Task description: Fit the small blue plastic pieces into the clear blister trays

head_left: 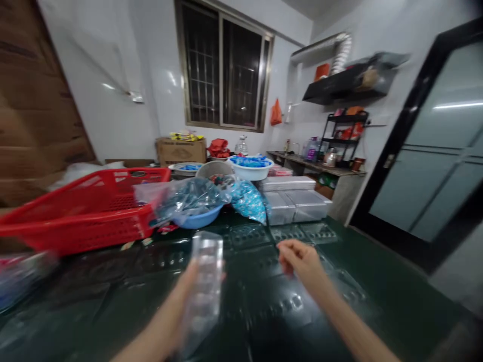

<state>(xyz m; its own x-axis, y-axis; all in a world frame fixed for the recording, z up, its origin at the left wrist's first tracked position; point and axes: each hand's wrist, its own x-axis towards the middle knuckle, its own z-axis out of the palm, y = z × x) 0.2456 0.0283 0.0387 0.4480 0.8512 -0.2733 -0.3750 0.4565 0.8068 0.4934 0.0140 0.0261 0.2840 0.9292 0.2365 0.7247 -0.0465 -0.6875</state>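
My left hand (190, 281) is closed around clear plastic blister trays (207, 256), which look like a stack held tilted upright over the table. The trays have a row of moulded pockets, and motion blurs their lower end. My right hand (296, 256) hovers over the table to the right, its fingers curled and pressed together. What lies inside those fingers, if anything, is hidden. Below both hands, several clear blister trays (290, 304) lie spread flat on the dark green table (385, 281). More flat trays (247, 235) lie just beyond my hands.
A red plastic basket (98, 241) stands on the left. Behind the trays are a blue basin (199, 219) under a plastic bag (192, 196), a blue patterned bag (247, 198) and stacked clear boxes (302, 203). A white basin (251, 172) holds blue items. A door (430, 156) is at right.
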